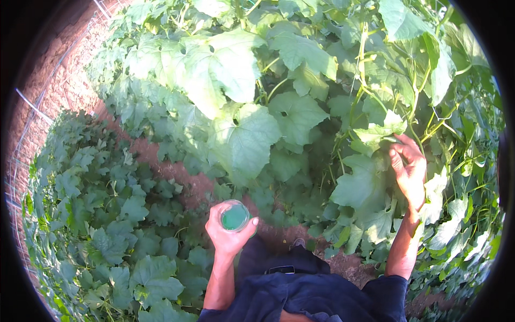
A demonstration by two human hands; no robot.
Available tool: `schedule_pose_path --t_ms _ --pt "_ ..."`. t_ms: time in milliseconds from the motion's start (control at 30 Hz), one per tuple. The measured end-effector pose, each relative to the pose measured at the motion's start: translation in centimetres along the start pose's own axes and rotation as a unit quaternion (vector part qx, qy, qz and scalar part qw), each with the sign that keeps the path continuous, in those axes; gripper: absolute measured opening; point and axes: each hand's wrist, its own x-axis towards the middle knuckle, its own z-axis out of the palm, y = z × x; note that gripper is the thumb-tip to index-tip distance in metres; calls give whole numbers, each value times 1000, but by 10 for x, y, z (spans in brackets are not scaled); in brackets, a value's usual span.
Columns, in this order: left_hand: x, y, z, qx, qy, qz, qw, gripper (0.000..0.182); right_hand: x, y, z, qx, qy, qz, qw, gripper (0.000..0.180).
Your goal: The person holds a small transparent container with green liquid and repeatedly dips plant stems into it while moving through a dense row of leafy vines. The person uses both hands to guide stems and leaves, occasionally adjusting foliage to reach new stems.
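Observation:
My left hand [228, 240] is wrapped around a clear cup [235, 216] with green contents, seen from above in front of my waist. Out to the right, my right hand [409, 167] reaches up into the climbing vines, its thumb and fingers bent at the edge of a pale, sunlit leaf [382, 129]. Whether the fingers pinch the leaf or a stem behind it is hidden. Green vine stems [416, 135] run beside this hand. A broad lobed leaf [358, 181] hangs to its lower left.
Large vine leaves [245, 137] fill the upper middle. Another leafy row [132, 209] stands at the left, with a strip of reddish soil [173, 171] between. Wire mesh [34, 106] curves along the far left. Thin strings [440, 116] hang among the right-hand stems.

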Motion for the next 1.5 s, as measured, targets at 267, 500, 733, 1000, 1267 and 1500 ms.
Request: schedule_pose_path --t_ms 267,500,733,1000,1267,1500 --pt "39 -60 -52 -6 26 -15 1000 55 19 -144 44 -173 170 -67 968 20" --pt "86 -134 -118 -7 16 -50 999 58 91 -322 149 56 39 -326 943 24" --pt "123 -185 -189 33 38 -70 996 58 298 -379 367 -6 184 -264 947 37" --pt "133 -224 -244 53 89 -124 987 57 298 -309 475 -28 -82 30 996 58" --pt "153 -239 -241 64 97 -115 987 56 397 -242 518 353 17 202 913 40" --pt "175 -238 -226 70 119 -134 981 58 407 -223 533 586 -28 275 762 36"
